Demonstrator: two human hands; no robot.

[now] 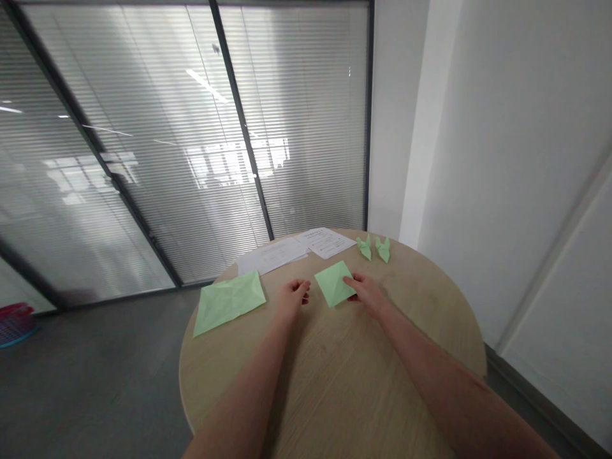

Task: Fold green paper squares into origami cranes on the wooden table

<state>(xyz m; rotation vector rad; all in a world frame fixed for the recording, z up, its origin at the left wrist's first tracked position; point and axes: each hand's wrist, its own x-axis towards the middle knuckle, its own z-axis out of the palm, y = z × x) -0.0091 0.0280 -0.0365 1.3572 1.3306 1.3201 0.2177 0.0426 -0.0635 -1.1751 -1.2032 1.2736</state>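
Note:
A folded square of light green paper (333, 284), with crease lines across it, is pinched at its right corner by my right hand (366, 293). The thumb lies on top of the paper and the fingers go beneath it. Just left of the square, and apart from it, is my left hand (292, 298), its fingers curled together; whether anything tiny is between them is hidden. Further left lies a larger creased green sheet (230, 301), flat on the table. Two small folded green paper figures, the left one (365, 247) and the right one (383, 249), stand beyond my right hand.
The round wooden table (329, 389) carries white printed sheets (326, 242) at its far edge. Behind it is a glass partition with blinds (306, 127), and a white wall (526, 159) rises on the right. A red and blue basket (18, 325) sits on the floor at far left.

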